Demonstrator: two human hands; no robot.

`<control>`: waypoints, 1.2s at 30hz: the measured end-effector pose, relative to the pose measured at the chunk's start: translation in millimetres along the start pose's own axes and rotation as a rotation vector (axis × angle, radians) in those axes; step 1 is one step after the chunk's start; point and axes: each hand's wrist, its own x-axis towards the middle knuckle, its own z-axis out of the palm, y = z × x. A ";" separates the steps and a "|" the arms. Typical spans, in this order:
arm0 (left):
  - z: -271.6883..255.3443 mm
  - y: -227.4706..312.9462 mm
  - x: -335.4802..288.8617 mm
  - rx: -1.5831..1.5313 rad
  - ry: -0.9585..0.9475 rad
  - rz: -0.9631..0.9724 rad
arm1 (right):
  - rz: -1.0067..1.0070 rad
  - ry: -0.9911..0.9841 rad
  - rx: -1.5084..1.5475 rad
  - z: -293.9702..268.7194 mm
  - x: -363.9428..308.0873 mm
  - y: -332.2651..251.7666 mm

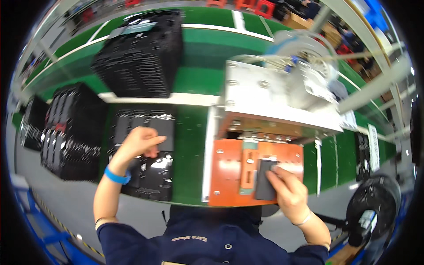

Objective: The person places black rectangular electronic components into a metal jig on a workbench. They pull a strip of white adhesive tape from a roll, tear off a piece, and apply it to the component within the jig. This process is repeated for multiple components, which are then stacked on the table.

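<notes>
My left hand [144, 141] is above a black plastic tray [145, 187], its fingers curled in and the thumb pointing right. Whether anything small sits inside the curl is hidden. Dark flat pieces lie in the tray's compartments. My right hand [291, 192] grips the right edge of a dark grey flat rectangular block [265, 185]. That block rests on an orange fixture plate [227, 176], tilted slightly. Just left of it, a narrow orange insert with a slot [249, 170] runs along a green strip on the plate.
A silver metal press [265, 90] with hoses rises behind the orange plate. Tall stacks of black trays [141, 57] stand at the back left, with more trays [73, 132] at far left. A black fan [373, 205] is at lower right. The bench top [190, 154] is green.
</notes>
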 end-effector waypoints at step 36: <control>145.7 110.6 -48.4 0.640 -0.369 1.178 | 0.096 0.001 0.293 -7.4 1.6 16.2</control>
